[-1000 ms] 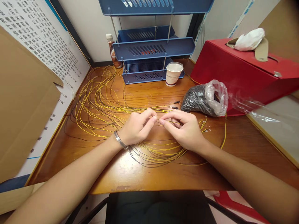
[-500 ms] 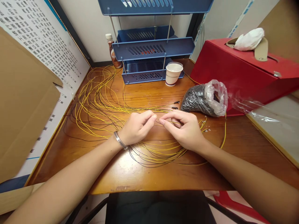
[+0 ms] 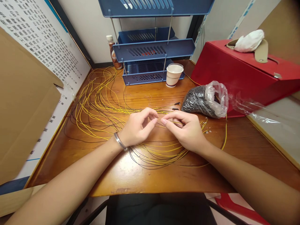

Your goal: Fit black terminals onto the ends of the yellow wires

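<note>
Both hands meet over the middle of the wooden worktop [image 3: 145, 175]. The left hand [image 3: 137, 128] and the right hand [image 3: 187, 129] each pinch a thin yellow wire [image 3: 161, 120] between thumb and forefinger, a narrow grip on each side, fingertips almost touching. The wire runs off into a loose tangle of yellow and dark wires [image 3: 100, 106] spread across the left and centre of the worktop, some loops lying under the wrists. A metal bracelet [image 3: 120, 141] sits on the left wrist.

Just beyond the right hand lies a clear plastic bag [image 3: 206, 100] full of small black parts, pressed against a red box [image 3: 243, 72] with a crumpled white tissue [image 3: 249, 41] on top. At the back stands a blue stacked tray rack [image 3: 152, 53], with a paper cup [image 3: 174, 75] in front of it and a brown bottle [image 3: 113, 53] beside it. A cardboard sheet [image 3: 23, 106] leans at the left, partly covering a printed chart [image 3: 47, 47]; its characters, like the cup's print, are too small to read.
</note>
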`<state>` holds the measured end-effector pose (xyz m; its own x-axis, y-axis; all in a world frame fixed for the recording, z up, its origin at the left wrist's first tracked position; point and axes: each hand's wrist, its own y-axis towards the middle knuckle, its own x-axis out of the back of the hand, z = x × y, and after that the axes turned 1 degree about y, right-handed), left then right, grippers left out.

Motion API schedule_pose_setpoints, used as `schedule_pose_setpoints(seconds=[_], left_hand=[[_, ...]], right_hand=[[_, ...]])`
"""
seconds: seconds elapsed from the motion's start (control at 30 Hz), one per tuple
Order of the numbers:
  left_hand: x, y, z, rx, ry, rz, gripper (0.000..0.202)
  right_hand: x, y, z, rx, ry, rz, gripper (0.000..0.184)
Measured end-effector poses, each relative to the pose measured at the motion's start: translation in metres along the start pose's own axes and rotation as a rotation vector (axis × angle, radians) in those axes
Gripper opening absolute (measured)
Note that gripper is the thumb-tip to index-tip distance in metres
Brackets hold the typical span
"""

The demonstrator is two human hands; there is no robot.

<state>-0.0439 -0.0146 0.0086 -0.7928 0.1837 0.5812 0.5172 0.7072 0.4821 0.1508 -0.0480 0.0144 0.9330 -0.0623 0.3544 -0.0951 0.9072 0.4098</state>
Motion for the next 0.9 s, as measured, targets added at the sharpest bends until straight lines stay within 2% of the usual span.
schedule_pose_setpoints(seconds=[0.13,0.27,0.77,0.9], left_hand=[[0.0003,-0.0007,-0.0003,-0.105,0.04,-0.03,0.006],[0.0009,0.0002,-0.0004,-0.152,0.077,-0.075,0.008],[0.0026,0.0025,-0.0011,-0.081,0.048,0.007,0.021],[0.002,0.002,-0.0017,-0.078,0.034,-0.002,0.022]], right_hand=[[-0.0011,0.0006,0.0007,0.009,0.004,0.004,0.011],[-0.0018,0.0006,0.0014,0.004,0.001,0.003,0.011],[-0.002,-0.0011,0.0017,0.059,-0.016,0.009,0.009],[-0.0025,-0.0008,0.0028,0.066,-0.004,0.008,0.008]])
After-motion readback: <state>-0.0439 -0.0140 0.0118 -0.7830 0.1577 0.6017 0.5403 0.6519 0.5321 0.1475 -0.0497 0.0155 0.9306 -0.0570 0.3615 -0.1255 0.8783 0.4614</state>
